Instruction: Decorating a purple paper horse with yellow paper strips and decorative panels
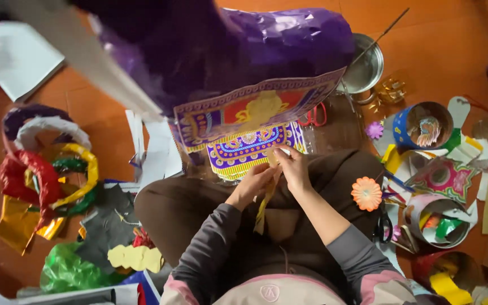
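Head view looks straight down on a person seated on an orange floor (441,39), both hands meeting over the lap. The left hand (253,183) and the right hand (292,166) are close together, fingertips pinched on a narrow yellow paper strip (265,203) that hangs down from the grip across the dark brown trousers (199,209). The strip looks very light, thin and limp; it would likely crease or tear if pulled hard, so it is best held between finger and thumb near the end being worked, with the other hand steadying it just below.

Just beyond the hands lies a flat printed paper panel in purple, yellow and red (244,148), and above that a larger patterned panel (255,110) fixed to a big crinkled purple foil form (227,45). These seem stiff enough as sheets but easily dented.

To the right of the right hand sits an orange paper flower (366,194), with black-handled scissors (383,226) near it, paper tubs of scraps (423,125), and a round steel bowl (365,68) farther off. Red-handled scissors (313,117) lie beyond the hands. To the left of the left hand are heaps of red, gold and green foil scraps (46,186) and white paper offcuts (156,149).
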